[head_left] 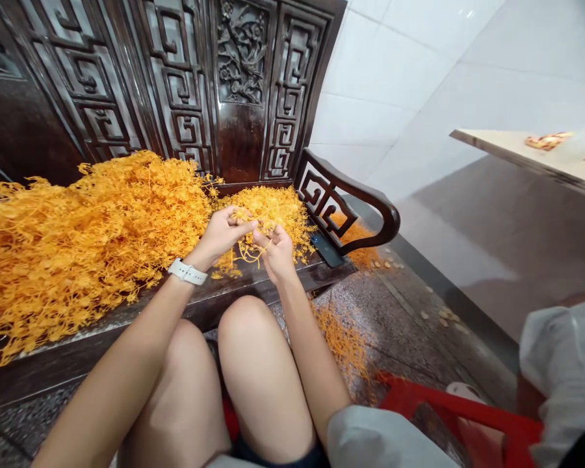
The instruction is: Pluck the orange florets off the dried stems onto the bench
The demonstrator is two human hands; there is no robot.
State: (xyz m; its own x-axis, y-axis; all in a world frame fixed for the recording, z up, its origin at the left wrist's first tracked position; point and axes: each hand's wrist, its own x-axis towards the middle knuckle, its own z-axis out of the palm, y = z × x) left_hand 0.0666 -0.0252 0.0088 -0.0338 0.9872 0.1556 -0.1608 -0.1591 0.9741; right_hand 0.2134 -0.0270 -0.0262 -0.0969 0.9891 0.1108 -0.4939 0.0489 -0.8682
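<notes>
Orange, branching plastic-looking pieces form a large pile [102,240] along the left of the dark wooden bench [224,276]. A smaller pile [285,211] lies by the armrest, just beyond my hands. My left hand [224,233], with a pale watch band at the wrist, is closed with its fingers pinching an orange piece [242,214]. Close beside it, my right hand [276,250] is closed too, thumb and fingers on thin orange strands [256,252] that hang between the hands. The fingertips of both hands nearly touch.
A dark phone [326,250] lies on the bench beside the curved armrest [383,211]. More orange pieces [344,335] are scattered on the floor. A red stool [448,403] and a person's grey clothing [565,364] are at the lower right. A board [507,146] juts in at the upper right.
</notes>
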